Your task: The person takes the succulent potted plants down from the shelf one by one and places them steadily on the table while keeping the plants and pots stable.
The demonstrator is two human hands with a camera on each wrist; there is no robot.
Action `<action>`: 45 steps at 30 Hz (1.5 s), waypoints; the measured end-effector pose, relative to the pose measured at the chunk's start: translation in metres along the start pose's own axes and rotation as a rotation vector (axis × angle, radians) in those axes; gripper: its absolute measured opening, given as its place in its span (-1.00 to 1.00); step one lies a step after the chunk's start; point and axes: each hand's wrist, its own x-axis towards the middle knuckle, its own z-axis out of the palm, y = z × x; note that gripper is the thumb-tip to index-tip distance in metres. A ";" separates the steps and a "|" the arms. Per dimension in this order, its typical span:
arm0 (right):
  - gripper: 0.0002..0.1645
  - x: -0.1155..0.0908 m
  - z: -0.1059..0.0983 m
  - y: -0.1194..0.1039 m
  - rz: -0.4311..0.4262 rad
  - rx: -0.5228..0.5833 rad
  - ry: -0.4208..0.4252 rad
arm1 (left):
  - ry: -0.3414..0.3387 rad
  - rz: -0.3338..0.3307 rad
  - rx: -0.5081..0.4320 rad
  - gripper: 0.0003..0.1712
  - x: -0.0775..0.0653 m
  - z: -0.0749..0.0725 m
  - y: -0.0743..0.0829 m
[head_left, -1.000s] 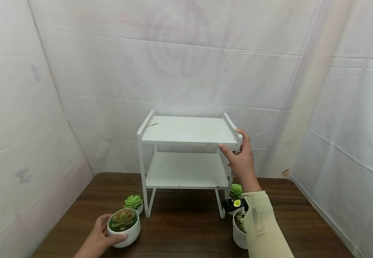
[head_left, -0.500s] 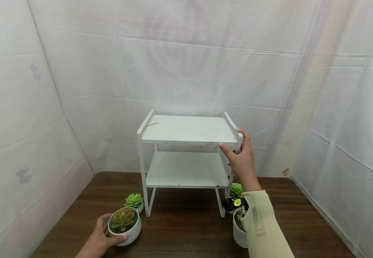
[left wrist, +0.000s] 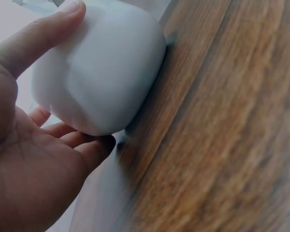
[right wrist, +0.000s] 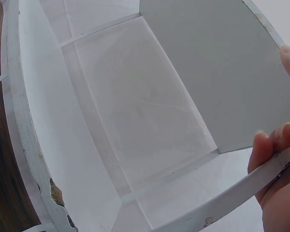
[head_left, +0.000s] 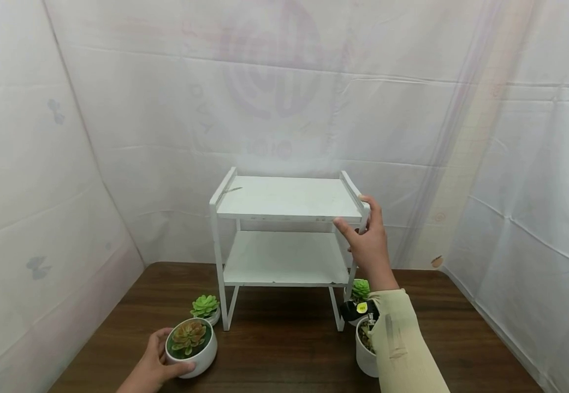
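My left hand (head_left: 159, 360) holds a round white pot (left wrist: 101, 67) with a reddish-green artificial succulent (head_left: 188, 337) in it. The thumb lies on the near side and the fingers reach round the other; the pot's base is close over the wooden tabletop. At the front right corner of a white two-tier shelf (head_left: 289, 256), my right hand (head_left: 370, 245) grips the upright. Its thumb touches the front edge of the top board, and in the right wrist view curled fingertips (right wrist: 263, 150) show round the frame. Both boards of the shelf are bare.
Behind the held pot, a small bright green succulent (head_left: 205, 307) stands by the shelf's left leg. Another green succulent (head_left: 360, 290) and a white pot (head_left: 365, 357) stand at the right, partly hidden by the right wrist and sleeve. White sheeting (head_left: 284, 109) encloses the brown table (head_left: 284, 360).
The left hand and its pot have shifted very slightly to the right. The right hand stays on the shelf corner, and the shelf and other plants stand as before.
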 end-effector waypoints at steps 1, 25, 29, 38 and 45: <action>-0.09 0.000 0.000 0.000 -0.001 0.000 0.000 | -0.001 -0.001 -0.002 0.14 0.001 0.000 0.000; -0.09 0.001 0.000 0.002 0.017 0.016 -0.014 | 0.010 -0.042 -0.059 0.24 0.003 0.005 -0.010; -0.08 0.001 0.000 0.001 0.024 0.017 -0.008 | 0.013 -0.046 -0.056 0.23 0.004 0.005 -0.009; -0.07 -0.002 0.007 -0.001 0.043 0.001 0.004 | 0.024 -0.046 -0.038 0.23 0.006 0.003 -0.013; -0.07 -0.002 0.009 -0.001 0.059 -0.004 -0.005 | 0.035 -0.050 -0.031 0.24 0.007 0.004 -0.017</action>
